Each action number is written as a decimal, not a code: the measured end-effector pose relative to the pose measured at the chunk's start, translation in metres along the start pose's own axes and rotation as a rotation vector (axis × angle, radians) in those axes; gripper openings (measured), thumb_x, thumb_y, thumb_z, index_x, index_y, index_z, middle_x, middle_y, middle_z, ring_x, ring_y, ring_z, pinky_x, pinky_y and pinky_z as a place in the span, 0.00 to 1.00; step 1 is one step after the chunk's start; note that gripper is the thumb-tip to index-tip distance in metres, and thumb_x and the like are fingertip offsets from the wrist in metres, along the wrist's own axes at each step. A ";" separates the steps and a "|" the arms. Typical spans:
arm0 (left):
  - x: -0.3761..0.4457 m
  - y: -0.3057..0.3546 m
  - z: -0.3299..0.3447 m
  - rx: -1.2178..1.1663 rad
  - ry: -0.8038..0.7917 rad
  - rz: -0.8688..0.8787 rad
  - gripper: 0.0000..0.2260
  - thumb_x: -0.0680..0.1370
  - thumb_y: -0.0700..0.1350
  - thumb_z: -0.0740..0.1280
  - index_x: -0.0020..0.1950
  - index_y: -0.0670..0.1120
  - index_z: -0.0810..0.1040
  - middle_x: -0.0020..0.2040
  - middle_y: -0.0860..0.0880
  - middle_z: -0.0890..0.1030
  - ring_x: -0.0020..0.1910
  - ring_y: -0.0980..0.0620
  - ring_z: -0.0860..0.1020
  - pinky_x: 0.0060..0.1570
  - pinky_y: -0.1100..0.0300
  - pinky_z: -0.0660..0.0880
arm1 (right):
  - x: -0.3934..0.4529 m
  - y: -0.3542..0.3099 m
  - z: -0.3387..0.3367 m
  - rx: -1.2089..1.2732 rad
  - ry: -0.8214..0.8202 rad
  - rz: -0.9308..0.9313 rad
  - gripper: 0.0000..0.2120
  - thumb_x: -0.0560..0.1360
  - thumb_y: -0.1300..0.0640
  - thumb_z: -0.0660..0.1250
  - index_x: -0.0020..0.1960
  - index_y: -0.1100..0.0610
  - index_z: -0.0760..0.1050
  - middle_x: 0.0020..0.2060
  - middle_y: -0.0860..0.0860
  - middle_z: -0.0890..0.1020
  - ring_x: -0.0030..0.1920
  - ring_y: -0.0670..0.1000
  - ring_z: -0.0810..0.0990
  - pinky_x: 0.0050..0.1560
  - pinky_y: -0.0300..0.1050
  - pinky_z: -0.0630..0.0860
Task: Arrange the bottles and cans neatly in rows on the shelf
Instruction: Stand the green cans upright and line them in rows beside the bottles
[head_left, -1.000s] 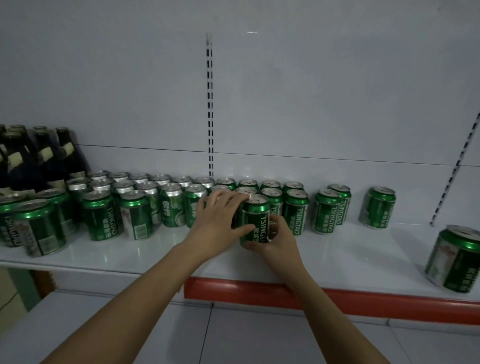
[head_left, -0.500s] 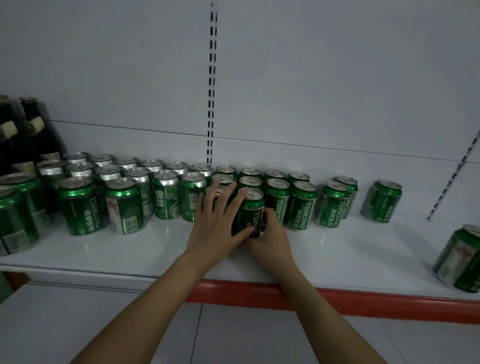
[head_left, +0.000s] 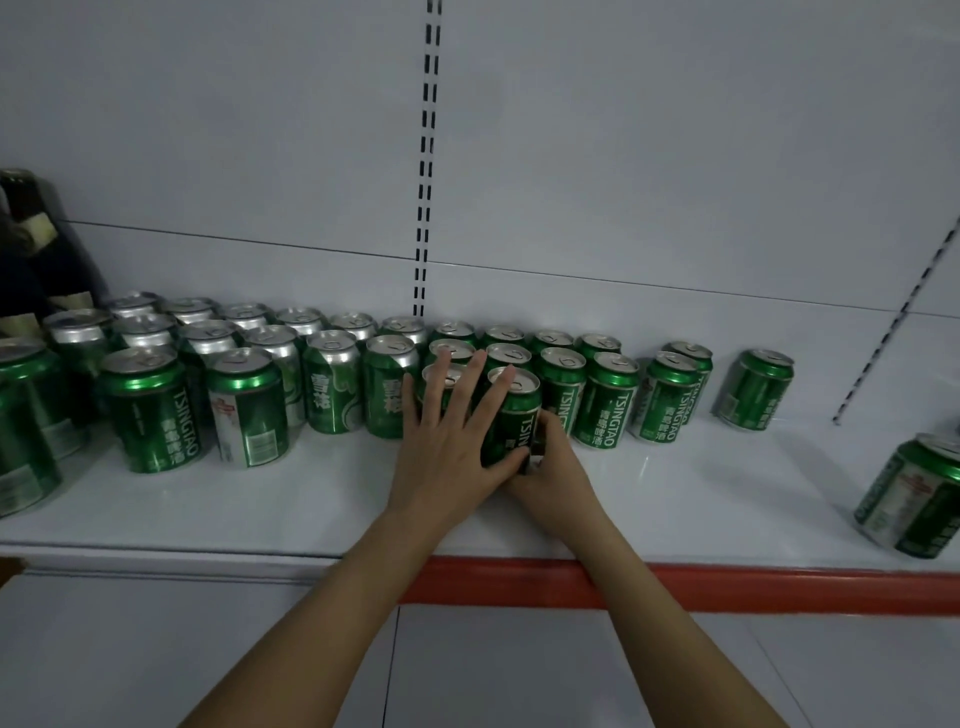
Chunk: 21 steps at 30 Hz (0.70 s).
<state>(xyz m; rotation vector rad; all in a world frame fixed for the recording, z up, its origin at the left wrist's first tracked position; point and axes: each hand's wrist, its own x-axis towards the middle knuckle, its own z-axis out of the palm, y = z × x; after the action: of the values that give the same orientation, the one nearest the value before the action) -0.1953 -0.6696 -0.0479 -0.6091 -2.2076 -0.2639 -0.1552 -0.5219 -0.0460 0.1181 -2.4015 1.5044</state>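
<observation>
White shelf (head_left: 649, 499) with red front lip, pale slotted back panel behind, green cans in rows.

Left hand (head_left: 447, 447) spread flat, fingers straight, pressing across two front cans; right hand (head_left: 558, 475) curled round the base of the nearer-right one, the held can (head_left: 511, 415), upright and touching its neighbours. Behind the fingertips, tidy rows (head_left: 519, 348); far right of the right hand, a stray can (head_left: 756, 387) and another at the shelf's end (head_left: 914, 499); far left of the left hand, dark bottles (head_left: 31, 244). Best done by sliding, not lifting: base flat, push straight back till flush, label forward. Against the earlier frame: can further back into the row, left fingers more spread, view shifted rightward and closer.
</observation>
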 end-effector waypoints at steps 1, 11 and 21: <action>0.000 0.000 -0.001 -0.020 0.023 0.004 0.36 0.76 0.66 0.59 0.80 0.53 0.54 0.80 0.46 0.58 0.80 0.39 0.51 0.73 0.31 0.54 | -0.001 -0.001 -0.001 0.022 -0.007 0.017 0.32 0.72 0.63 0.74 0.72 0.51 0.65 0.61 0.44 0.79 0.59 0.45 0.80 0.55 0.38 0.78; 0.001 0.014 -0.015 -0.328 0.321 0.240 0.19 0.78 0.48 0.67 0.68 0.44 0.76 0.68 0.44 0.77 0.73 0.43 0.69 0.72 0.40 0.65 | -0.040 -0.013 -0.036 0.092 0.170 0.189 0.10 0.78 0.63 0.68 0.59 0.58 0.75 0.49 0.55 0.81 0.41 0.50 0.79 0.40 0.41 0.77; 0.025 0.076 -0.042 -0.544 -0.108 0.148 0.24 0.79 0.49 0.64 0.75 0.52 0.66 0.68 0.53 0.74 0.67 0.54 0.69 0.59 0.58 0.73 | -0.042 -0.023 -0.094 -0.033 0.092 0.174 0.07 0.81 0.61 0.64 0.49 0.58 0.80 0.39 0.54 0.85 0.37 0.49 0.83 0.38 0.43 0.79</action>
<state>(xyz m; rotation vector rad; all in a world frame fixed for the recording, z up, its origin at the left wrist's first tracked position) -0.1432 -0.6111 -0.0025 -1.0959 -2.1800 -0.7825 -0.0903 -0.4526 -0.0010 -0.1684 -2.4140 1.5071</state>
